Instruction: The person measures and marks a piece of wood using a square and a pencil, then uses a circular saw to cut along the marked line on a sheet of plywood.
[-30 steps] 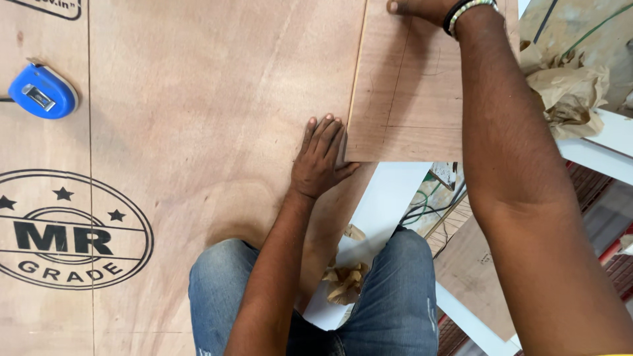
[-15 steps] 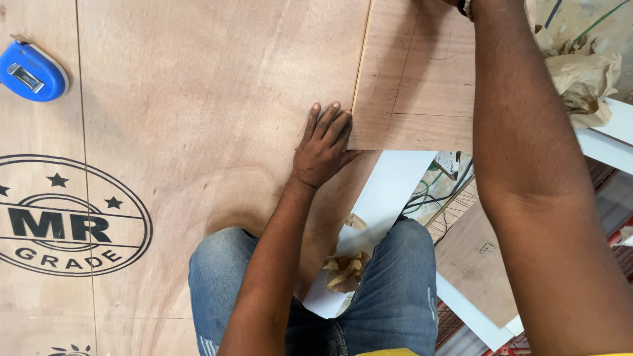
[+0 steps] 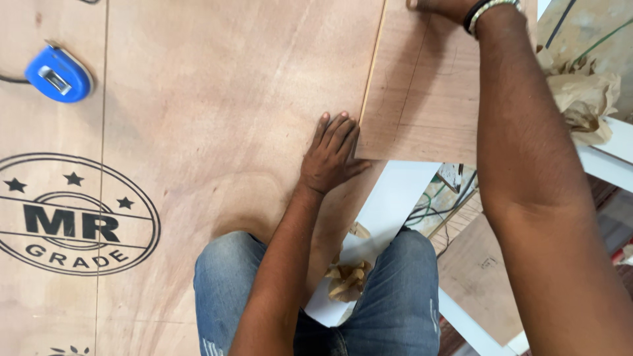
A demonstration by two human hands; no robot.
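A large plywood sheet [image 3: 217, 118] with a round black stamp filled the head view. The left hand [image 3: 331, 155] was laid flat on it, fingers extended and pressed against the near corner of a smaller wooden panel [image 3: 422, 99], nothing being clasped. The right hand [image 3: 448, 6] (mostly cut off by the top edge) was rested on the panel's far end; its grip could not be made out. A blue tape measure [image 3: 58, 74] was seen well left of both hands.
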